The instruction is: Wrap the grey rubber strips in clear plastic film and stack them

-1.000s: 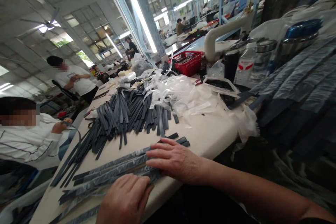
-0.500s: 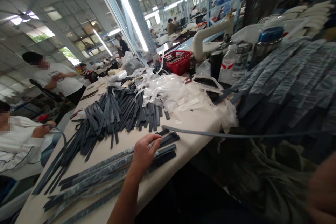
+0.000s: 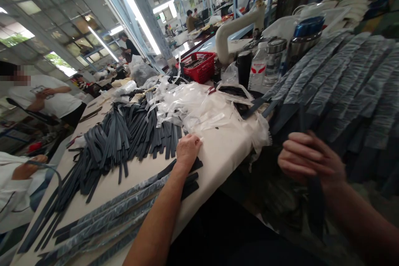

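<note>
My left hand [image 3: 188, 149] is over the near side of the table, fingers curled and thumb pressed in; whatever it pinches is hidden. Just below it lie several dark grey straps [image 3: 124, 199], partly wrapped in clear film. My right hand [image 3: 308, 158] is off the table's right edge, its fingers closed round a dark grey strap [image 3: 316, 212]. One end of this strap sticks up above the fist and the rest hangs below, slightly blurred. Beyond my left hand a heap of loose grey straps [image 3: 124, 129] spreads on the table.
Thin white plastic wrapping [image 3: 190, 104] covers the table's middle. Behind it stand a red basket [image 3: 199, 68], a clear bottle [image 3: 258, 66] and a blue-lidded flask [image 3: 305, 37]. Film-wrapped straps [image 3: 346, 75] pile up at right. At left, a seated person's hand [image 3: 28, 168] holds a strap.
A long strap that stretched rightward past the table edge is now in my right hand, which has come into fuller view. My left hand has moved forward, away from me. The view has shifted right.
</note>
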`<state>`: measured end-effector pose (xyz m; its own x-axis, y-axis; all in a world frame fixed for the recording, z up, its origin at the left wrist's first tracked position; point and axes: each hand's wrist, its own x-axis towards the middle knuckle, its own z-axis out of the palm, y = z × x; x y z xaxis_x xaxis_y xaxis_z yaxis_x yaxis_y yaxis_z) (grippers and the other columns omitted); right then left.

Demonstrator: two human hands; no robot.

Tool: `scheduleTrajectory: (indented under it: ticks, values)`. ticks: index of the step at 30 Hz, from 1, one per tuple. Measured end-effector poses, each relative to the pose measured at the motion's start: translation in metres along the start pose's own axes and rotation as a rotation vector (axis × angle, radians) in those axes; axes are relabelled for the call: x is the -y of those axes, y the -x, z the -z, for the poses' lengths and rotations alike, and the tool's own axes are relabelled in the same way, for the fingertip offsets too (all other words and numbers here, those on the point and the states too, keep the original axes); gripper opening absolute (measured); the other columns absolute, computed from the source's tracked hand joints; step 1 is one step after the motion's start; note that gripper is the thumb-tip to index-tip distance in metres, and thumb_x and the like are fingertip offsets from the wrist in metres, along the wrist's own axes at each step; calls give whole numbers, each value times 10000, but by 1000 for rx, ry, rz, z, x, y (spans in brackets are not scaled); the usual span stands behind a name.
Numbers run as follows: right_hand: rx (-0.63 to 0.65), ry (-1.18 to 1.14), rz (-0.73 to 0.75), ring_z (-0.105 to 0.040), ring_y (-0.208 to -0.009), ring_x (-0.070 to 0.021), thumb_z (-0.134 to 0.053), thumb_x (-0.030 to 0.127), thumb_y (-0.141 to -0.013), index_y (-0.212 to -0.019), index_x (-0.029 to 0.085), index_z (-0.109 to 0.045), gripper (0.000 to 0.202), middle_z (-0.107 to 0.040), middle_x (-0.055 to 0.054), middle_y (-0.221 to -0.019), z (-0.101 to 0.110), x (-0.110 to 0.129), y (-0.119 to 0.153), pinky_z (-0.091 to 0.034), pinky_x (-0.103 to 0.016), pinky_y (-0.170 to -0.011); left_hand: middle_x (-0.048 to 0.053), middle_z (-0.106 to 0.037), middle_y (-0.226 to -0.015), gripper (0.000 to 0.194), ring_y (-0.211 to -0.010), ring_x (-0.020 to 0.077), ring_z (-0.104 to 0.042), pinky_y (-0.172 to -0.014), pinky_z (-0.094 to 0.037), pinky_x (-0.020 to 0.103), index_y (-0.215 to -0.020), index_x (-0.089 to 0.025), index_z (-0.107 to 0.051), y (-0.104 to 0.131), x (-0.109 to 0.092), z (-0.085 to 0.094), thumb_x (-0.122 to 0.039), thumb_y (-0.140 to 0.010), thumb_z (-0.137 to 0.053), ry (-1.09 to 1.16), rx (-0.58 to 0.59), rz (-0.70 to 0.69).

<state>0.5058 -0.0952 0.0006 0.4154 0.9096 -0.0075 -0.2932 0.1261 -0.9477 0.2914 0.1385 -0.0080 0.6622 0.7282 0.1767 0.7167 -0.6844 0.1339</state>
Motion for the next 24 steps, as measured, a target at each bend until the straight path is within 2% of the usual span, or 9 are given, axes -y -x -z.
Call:
scheduleTrajectory:
  ticks: [2, 4, 7, 10, 14, 16, 18, 22, 24]
  values:
    - [63, -291, -110, -125, -306, 10, -436, 527, -984, -795, 231, -659, 416, -546, 56, -595, -18, -9, -2, -302, -166, -357, 74, -700, -890, 139, -848, 229, -634, -778, -434, 328, -795, -202, -708, 2, 1, 4, -242, -881, -607, -12, -1, -27]
    - [180, -390, -251, -247, -348, -9, -588, 487, -913, -847, 209, -698, 306, -653, 11, -715, -39, -21, -9, -395, -184, -407, 70, -700, -871, 148, -879, 230, -630, -810, -427, 335, -781, -202, -693, 12, 1, 11, -219, -891, -595, -17, -20, -72]
    - [316, -287, -344, -369, -419, -42, -609, 538, -890, -1018, 159, -723, 416, -712, -54, -828, -67, -34, -22, -476, -212, -478, 53, -709, -881, 134, -889, 219, -626, -847, -421, 346, -821, -207, -671, 38, -1, 24, -236, -917, -582, 21, -142, -194]
    - [422, -158, -353, -440, -420, -71, -568, 620, -885, -1142, 143, -695, 557, -645, -1, -618, -86, -42, -33, -483, -224, -501, 37, -719, -882, 133, -845, 204, -624, -843, -425, 354, -850, -212, -653, 73, -7, 36, -241, -938, -559, 59, -273, -312]
    - [502, 61, -334, -539, -453, -112, -579, 638, -859, -1141, 124, -698, 598, -540, 45, -468, -105, -46, -45, -438, -217, -513, 33, -730, -883, 130, -823, 201, -637, -839, -437, 360, -867, -219, -659, 113, -15, 40, -220, -939, -552, 81, -302, -380]
    - [498, 197, -277, -520, -444, -100, -601, 572, -861, -1057, 116, -729, 513, -550, 42, -490, -113, -46, -50, -402, -210, -498, 39, -734, -906, 104, -840, 205, -651, -832, -456, 357, -888, -221, -667, 128, -18, 37, -236, -929, -572, 180, -278, -326]
    - [476, 303, -208, -503, -434, -92, -583, 502, -876, -979, 116, -747, 432, -538, 45, -483, -117, -45, -51, -372, -207, -487, 57, -731, -931, 110, -832, 209, -661, -801, -483, 347, -924, -211, -668, 139, -19, 31, -310, -891, -636, 368, -233, -159]
    - [467, 380, -116, -499, -426, -96, -520, 463, -895, -977, 117, -745, 422, -522, 48, -455, -114, -37, -46, -361, -207, -481, 80, -724, -964, 436, -776, 197, -670, -725, -527, 322, -1135, -176, -633, 146, -21, 24, -469, -816, -686, 931, -26, 263]
    - [477, 405, -83, -498, -425, -97, -511, 476, -892, -980, 111, -743, 441, -522, 47, -453, -110, -33, -42, -375, -209, -488, 84, -728, -1002, 495, -828, 207, -678, -756, -529, 322, -1203, -173, -631, 141, -25, 24, -470, -810, -682, 1142, 96, 342]
